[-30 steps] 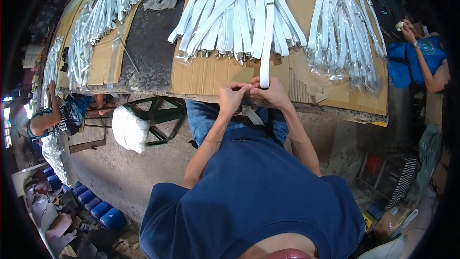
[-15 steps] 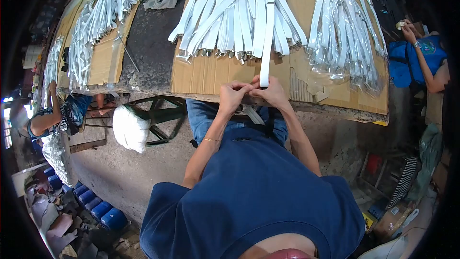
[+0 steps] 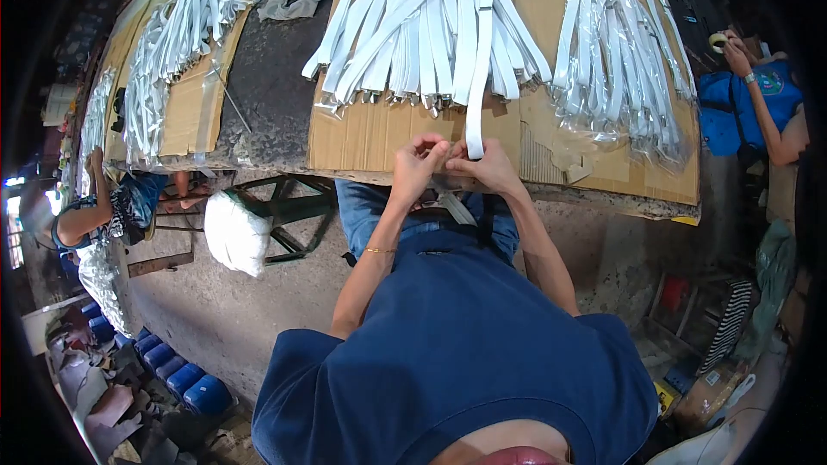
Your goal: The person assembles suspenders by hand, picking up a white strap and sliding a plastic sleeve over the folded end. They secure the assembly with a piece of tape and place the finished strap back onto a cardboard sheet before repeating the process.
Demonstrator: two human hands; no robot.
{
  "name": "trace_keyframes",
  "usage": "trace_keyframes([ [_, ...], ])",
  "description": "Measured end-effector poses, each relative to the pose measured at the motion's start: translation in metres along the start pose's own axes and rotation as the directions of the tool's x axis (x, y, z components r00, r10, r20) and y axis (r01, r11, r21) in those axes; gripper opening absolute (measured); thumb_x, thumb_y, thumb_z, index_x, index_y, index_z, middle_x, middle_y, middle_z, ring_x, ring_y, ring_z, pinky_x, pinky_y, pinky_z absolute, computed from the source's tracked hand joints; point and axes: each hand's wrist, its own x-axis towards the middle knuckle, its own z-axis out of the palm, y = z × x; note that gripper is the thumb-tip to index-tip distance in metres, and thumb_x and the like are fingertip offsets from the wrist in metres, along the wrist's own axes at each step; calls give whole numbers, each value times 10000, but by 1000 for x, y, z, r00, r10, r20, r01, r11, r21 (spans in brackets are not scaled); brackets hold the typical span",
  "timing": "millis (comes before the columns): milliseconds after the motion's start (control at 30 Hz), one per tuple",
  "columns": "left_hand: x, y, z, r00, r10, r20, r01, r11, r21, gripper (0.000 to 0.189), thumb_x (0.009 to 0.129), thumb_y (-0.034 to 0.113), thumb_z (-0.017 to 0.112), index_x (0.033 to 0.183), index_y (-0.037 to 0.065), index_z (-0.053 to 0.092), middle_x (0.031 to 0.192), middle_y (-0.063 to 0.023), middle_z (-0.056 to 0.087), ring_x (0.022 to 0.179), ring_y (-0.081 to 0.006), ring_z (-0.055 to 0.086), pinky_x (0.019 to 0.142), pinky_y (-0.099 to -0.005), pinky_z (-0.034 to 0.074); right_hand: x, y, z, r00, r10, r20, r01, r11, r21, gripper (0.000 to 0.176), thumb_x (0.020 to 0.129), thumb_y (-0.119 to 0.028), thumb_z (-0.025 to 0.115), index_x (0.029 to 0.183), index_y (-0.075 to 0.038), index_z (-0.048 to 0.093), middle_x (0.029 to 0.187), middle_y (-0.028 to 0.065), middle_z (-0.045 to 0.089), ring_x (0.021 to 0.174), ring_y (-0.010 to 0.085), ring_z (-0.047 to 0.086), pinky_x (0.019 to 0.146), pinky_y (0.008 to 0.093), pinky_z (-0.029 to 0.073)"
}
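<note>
Apparently the main risk lies at the near end of the white strap (image 3: 476, 112), which runs from the bundle of straps (image 3: 426, 43) beyond the hands down into the right hand (image 3: 493, 170). That hand pinches the strap's end between thumb and fingers; a light or off-centre grip could let it slip or twist. The left hand (image 3: 418, 170), just beside it, has its thumb and fingers curled close to one another, but I cannot tell whether they hold anything. Anything small pinched there could drop past the table edge (image 3: 568, 195) under the wrists, because both hands work right at that rim. A hard pull toward the body might drag neighbouring straps along, since this one lies over the bundle ahead of the hands, or catch on the metal ends (image 3: 433, 105) at its fringe. Right of the right hand, the cardboard's torn patch (image 3: 551, 152) could snag a strap swung sideways.
</note>
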Motion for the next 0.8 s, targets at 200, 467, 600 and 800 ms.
trace_keyframes([
  [200,0,-11,-1,989,-134,60,146,950,-277,193,857,145,666,948,-25,650,788,-17,633,685,-70,557,621,-207,446,-2,-4,0,996,-16,-83,25,993,115,178,723,-129,770,739,-28,625,693,-25,586,645,63,512,593,235,422],
  [467,4,-19,-3,987,-116,-115,57,906,-419,133,856,122,662,880,-8,658,756,-15,630,648,-59,533,591,-195,428,1,3,0,995,11,-94,15,965,262,158,743,-127,760,748,-33,633,711,-8,608,641,61,513,588,229,419],
  [600,4,-20,-9,991,-125,-47,112,968,-224,153,848,110,669,922,-20,636,789,-48,642,700,-102,584,625,-213,466,-3,-15,1,990,56,-130,-24,972,235,141,753,-114,750,792,-22,649,736,-8,613,660,56,521,587,224,421],
  [800,3,-22,-7,998,-64,-26,57,972,-226,150,870,104,637,929,-34,634,800,-54,650,706,-102,589,655,-216,470,3,4,2,994,55,-99,-36,983,181,158,766,-86,732,880,-13,652,796,1,620,694,59,533,610,216,430],
])
